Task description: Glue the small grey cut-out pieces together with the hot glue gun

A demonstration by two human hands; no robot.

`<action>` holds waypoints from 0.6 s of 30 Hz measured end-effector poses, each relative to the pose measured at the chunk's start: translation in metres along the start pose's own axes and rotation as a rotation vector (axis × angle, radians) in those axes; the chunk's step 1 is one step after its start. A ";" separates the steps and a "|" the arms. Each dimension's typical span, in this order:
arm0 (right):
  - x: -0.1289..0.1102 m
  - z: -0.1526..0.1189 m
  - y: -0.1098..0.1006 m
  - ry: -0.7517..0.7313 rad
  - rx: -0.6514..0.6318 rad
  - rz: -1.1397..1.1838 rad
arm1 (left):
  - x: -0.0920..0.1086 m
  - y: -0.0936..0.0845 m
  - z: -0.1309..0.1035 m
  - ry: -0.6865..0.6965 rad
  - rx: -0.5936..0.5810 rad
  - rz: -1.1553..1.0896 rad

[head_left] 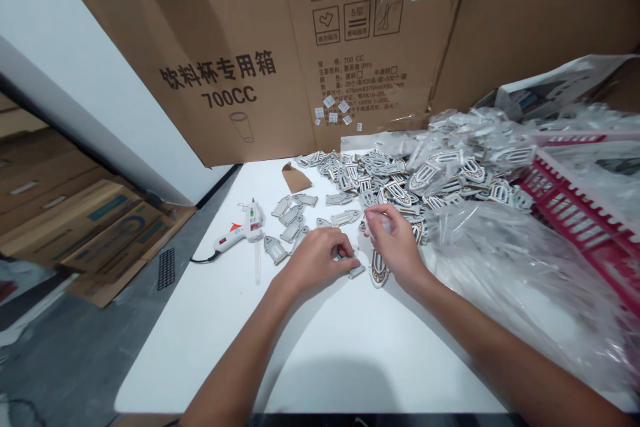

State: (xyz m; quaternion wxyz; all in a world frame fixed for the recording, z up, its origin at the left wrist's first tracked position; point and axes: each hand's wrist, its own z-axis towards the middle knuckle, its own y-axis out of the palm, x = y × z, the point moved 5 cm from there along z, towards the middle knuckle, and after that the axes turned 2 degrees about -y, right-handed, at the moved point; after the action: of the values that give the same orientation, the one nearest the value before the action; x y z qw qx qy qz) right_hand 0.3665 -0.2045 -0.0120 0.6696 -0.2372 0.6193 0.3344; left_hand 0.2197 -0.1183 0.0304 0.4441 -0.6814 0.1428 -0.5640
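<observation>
Near the middle of the white table [320, 367], my left hand [323, 257] is closed with its fingertips on a small grey plastic piece [356, 272], mostly hidden under the fingers. Just right of it, my right hand [397, 243] is closed around a whitish, translucent object [383, 223]; the fingers cover most of it, so its kind does not show. Beneath that hand lies an arch-shaped ornamental piece [379, 272] with a brown-and-white scroll pattern. Several plain grey arch-shaped pieces [275, 249] are spread on the table left of and beyond my hands.
A white glue gun [240, 232] with a cord lies at the left. Behind my hands is a heap of ornamental pieces [380, 173], some bagged. Clear plastic bags [500, 280] and a magenta basket [575, 213] fill the right. A large cardboard box [240, 27] stands behind.
</observation>
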 end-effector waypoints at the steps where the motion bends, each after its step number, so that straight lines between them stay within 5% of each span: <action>1: 0.000 0.000 0.001 0.007 -0.006 0.006 | -0.001 0.000 0.000 -0.012 -0.002 -0.005; 6: -0.001 -0.001 0.004 0.041 -0.046 0.024 | -0.004 -0.004 -0.001 -0.070 0.013 -0.021; 12: -0.001 -0.001 0.003 0.037 -0.034 0.028 | -0.004 -0.010 -0.001 0.018 0.105 0.075; 18: 0.000 0.000 0.004 0.043 -0.020 0.036 | -0.016 -0.003 -0.001 0.052 0.188 0.339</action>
State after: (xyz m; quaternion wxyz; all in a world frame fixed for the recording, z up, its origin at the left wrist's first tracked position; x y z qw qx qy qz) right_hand 0.3632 -0.2023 -0.0115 0.6475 -0.2397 0.6344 0.3476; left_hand 0.2128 -0.1059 0.0219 0.5904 -0.5884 0.2137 -0.5095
